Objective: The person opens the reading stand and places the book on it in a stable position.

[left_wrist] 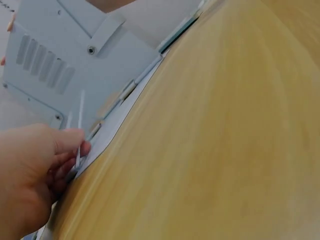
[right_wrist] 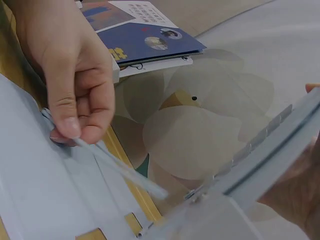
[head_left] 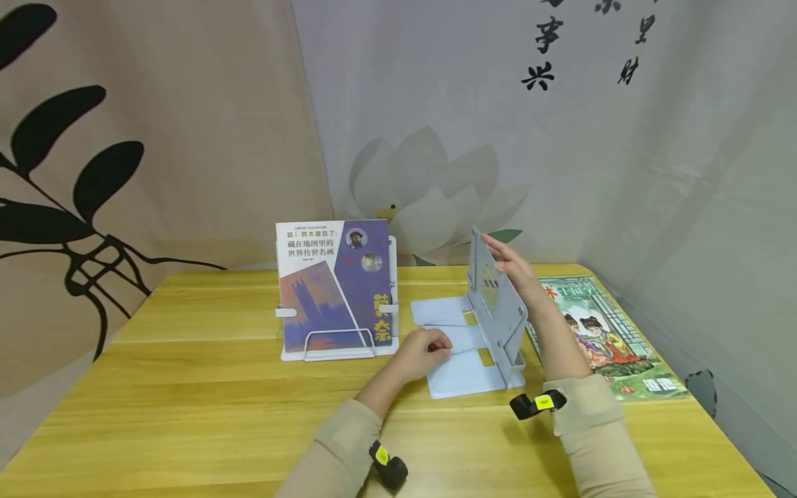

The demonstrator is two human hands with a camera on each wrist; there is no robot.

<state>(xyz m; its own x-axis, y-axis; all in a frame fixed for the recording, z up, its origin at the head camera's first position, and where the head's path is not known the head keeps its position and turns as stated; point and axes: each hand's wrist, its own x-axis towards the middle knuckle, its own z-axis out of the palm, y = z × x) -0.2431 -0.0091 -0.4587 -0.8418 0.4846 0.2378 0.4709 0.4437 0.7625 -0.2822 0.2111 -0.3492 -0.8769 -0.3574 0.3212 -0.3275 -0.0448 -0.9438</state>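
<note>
A pale blue-grey metal book stand (head_left: 461, 377) lies on the table with its slotted back panel (head_left: 482, 273) raised. My left hand (head_left: 422, 354) is low over the base. Between its thumb and fingers it pinches a thin metal support rod (right_wrist: 120, 171), which slants toward the panel in the right wrist view. My right hand (head_left: 519, 280) holds the panel by its upper edge from the right. Its fingertips (left_wrist: 11, 22) show past the panel's edge in the left wrist view, while the rest of that hand is mostly hidden there.
To the left, a white stand (head_left: 395, 290) carries an upright purple and white book (head_left: 367, 290). Under and beyond my right forearm lies a green illustrated book (head_left: 623, 339). A printed curtain (head_left: 436, 83) hangs behind the wooden table (head_left: 205, 373).
</note>
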